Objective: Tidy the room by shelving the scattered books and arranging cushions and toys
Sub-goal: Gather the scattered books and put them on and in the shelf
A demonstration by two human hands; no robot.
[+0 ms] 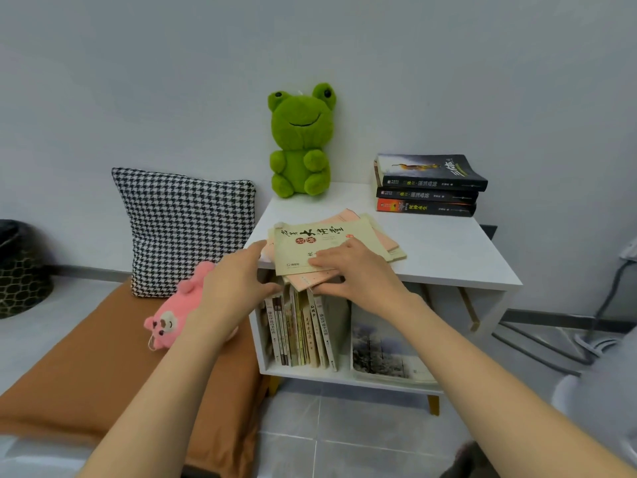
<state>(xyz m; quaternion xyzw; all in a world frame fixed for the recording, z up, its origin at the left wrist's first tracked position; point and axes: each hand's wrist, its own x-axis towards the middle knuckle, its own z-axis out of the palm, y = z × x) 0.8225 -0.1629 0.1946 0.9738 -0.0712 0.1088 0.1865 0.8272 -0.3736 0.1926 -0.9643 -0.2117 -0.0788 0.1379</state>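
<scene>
Paper-thin cream and pink booklets (331, 243) lay in a loose, skewed pile on the front left corner of the white table (448, 250), overhanging its edge above the shelf of upright books (300, 329). The right hand (358, 270) lay flat on the top cover, thumb tucked under the overhang, pinching the pile. The left hand (234, 281) was spread, straight fingers against the pile's left side. Light, floppy and probably slick, the booklets would likely fan apart unless squared and gripped through their whole thickness.

Black mesh bin (20, 267) far left; grey cables (591, 346) far right
</scene>
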